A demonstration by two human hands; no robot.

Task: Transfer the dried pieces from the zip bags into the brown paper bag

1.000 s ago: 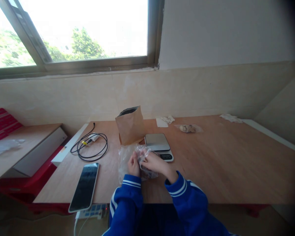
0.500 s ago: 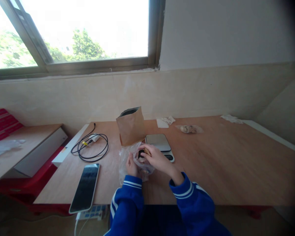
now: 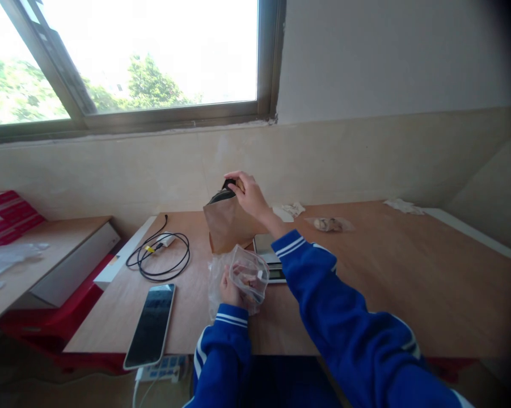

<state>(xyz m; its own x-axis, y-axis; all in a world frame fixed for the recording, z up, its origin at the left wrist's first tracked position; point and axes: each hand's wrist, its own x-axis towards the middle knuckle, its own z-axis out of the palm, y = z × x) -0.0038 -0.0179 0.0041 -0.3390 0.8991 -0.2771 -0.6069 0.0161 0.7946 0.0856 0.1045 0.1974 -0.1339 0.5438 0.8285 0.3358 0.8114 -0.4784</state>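
Note:
My left hand (image 3: 228, 290) holds a clear plastic bag (image 3: 247, 276) upright on the wooden table (image 3: 366, 272), its mouth open and pale pieces inside. My right hand (image 3: 248, 192) is stretched out to the open top of a standing brown paper pouch (image 3: 226, 224), with its fingers closed on a small dark object at the rim. A small kitchen scale (image 3: 269, 258) lies just behind the plastic bag, partly hidden by my right sleeve.
A phone (image 3: 150, 324) lies face up at the table's front left, with a coiled black cable (image 3: 159, 255) behind it. A small clear bag of pale pieces (image 3: 329, 224) and crumpled tissues (image 3: 290, 209) lie near the wall. A lower side table (image 3: 46, 249) stands at left.
My right hand has left the plastic bag and reached forward and up to the paper pouch's mouth. My left hand has stayed on the plastic bag, which now stands more open.

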